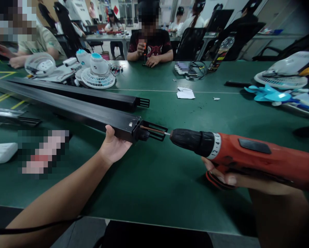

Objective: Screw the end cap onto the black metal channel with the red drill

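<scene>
One beam [92, 108] runs in from the left over the table [154, 186], left hand [116, 147] at its right end, drill [249, 150] just right of that. Another beam [103, 97] lies behind it, fan [97, 74] behind that. Bottle's [218, 58] further back, blades [275, 96] off right, probably a fan guard [286, 80] behind them

The green surface [170, 196] bore a white-and-blue fan [99, 78] at eleven o'clock, paper [185, 93] and a bottle [216, 59] toward one, a fan grille [280, 82] at two, a white object [2, 153] at nine.
</scene>
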Motion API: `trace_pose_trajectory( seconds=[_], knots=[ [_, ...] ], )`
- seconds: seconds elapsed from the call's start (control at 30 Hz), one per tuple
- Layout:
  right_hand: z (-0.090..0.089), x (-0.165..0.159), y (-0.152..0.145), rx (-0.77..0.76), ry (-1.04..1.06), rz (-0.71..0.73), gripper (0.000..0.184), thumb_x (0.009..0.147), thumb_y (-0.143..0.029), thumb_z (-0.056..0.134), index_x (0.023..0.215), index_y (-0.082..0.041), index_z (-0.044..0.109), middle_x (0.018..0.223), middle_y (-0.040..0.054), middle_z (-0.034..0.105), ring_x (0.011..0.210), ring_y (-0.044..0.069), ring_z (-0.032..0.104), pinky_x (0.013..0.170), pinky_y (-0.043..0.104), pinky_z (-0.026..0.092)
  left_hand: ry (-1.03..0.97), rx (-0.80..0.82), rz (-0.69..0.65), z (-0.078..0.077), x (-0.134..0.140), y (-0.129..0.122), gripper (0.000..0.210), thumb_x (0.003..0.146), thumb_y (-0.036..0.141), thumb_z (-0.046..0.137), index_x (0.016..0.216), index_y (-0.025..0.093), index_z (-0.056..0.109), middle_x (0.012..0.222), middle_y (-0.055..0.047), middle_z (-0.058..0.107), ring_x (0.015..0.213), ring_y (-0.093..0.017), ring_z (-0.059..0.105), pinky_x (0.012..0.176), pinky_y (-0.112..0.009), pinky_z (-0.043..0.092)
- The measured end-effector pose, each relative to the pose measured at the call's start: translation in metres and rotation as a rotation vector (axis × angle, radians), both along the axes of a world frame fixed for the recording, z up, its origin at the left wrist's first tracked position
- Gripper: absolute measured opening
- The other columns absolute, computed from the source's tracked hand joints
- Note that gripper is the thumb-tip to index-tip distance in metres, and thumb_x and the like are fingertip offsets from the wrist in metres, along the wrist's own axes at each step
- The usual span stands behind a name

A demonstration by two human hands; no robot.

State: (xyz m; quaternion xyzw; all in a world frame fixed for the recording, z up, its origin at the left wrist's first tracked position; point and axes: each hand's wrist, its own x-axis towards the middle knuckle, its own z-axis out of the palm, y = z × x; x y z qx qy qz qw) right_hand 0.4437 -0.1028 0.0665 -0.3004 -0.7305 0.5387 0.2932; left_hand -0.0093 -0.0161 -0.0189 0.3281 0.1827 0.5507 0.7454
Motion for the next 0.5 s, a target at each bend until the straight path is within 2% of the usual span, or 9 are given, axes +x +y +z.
trace_pose_trajectory(
  seconds=[0.1,0.2,0.3,0.4,0.5],
  knots=[
    [0.0015,0.0030,0.0010,-0.012,-0.011,0.030,0.024,0.124,-0.034,0.090,0.146,-0.040,0.096,0.096,0.0081,0.090,0.070,0.023,0.088,0.067,0.032,0.079,0.040,0.016,0.025,-0.0014,0.0034,-0.0008,0.086,0.102,0.089,0.102,0.165,0.032,0.090,0.162,-0.010,0.095,0.175,-0.041,0.078,0.134,-0.047,0.075],
    [0.0029,0.0051,0.0021,0.019,-0.034,0.026,0.029,0.124,-0.032,0.091,0.150,-0.041,0.096,0.102,0.0089,0.093,0.074,0.024,0.092,0.066,0.030,0.079,0.095,0.012,0.080,-0.0034,0.0064,-0.0020,0.083,0.100,0.089,0.104,0.154,0.028,0.094,0.159,-0.012,0.096,0.170,-0.042,0.082,0.126,-0.044,0.078],
    [0.0045,0.0038,0.0028,0.037,-0.015,0.011,0.028,0.123,-0.032,0.093,0.150,-0.038,0.097,0.094,0.0067,0.091,0.068,0.023,0.088,0.062,0.029,0.077,0.105,-0.018,0.102,-0.0059,0.0049,-0.0021,0.090,0.095,0.094,0.105,0.151,0.026,0.094,0.159,-0.013,0.096,0.168,-0.041,0.083,0.121,-0.040,0.079],
    [0.0059,0.0004,0.0027,0.029,-0.022,0.017,0.022,0.123,-0.036,0.093,0.145,-0.034,0.097,0.082,0.0033,0.083,0.062,0.021,0.082,0.061,0.030,0.076,0.081,-0.015,0.049,-0.0078,0.0001,-0.0007,0.092,0.094,0.094,0.105,0.158,0.030,0.093,0.157,-0.010,0.097,0.165,-0.037,0.086,0.122,-0.037,0.079],
    [0.0047,-0.0022,0.0010,0.002,-0.022,-0.010,0.020,0.123,-0.045,0.094,0.138,-0.031,0.096,0.089,0.0058,0.086,0.062,0.021,0.081,0.061,0.032,0.077,0.061,0.011,0.000,-0.0076,-0.0022,0.0002,0.094,0.095,0.095,0.104,0.166,0.034,0.090,0.161,-0.008,0.096,0.171,-0.035,0.082,0.127,-0.037,0.077]
  ],
)
